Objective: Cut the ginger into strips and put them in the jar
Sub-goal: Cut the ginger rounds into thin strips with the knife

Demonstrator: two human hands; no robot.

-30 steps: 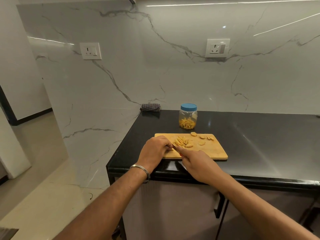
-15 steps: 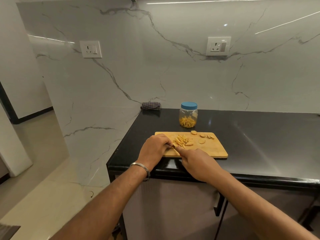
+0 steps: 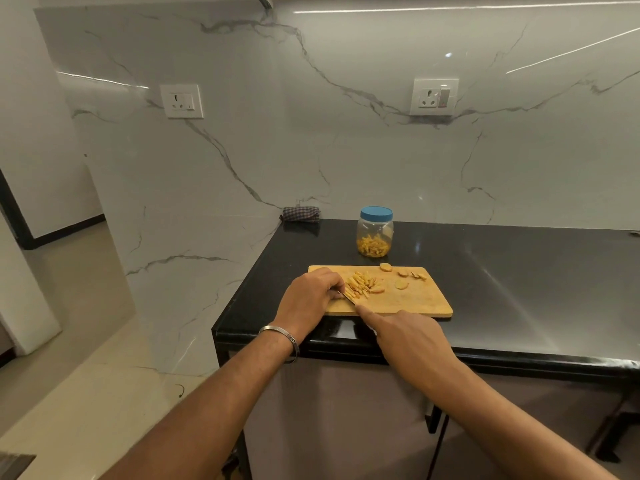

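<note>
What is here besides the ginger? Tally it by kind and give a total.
wall sockets: 2
jar: 1
cutting board: 1
knife: 1
folded cloth: 1
Total: 6

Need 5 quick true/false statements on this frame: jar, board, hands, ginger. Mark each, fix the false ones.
1. The clear plastic jar has its blue lid on. True.
2. The jar stands on the wooden cutting board. False: it stands on the black countertop behind the board.
3. The right hand holds the knife. True.
4. The jar is empty. False: it holds ginger strips.
5. Uncut round ginger slices lie on the board. True.
</note>
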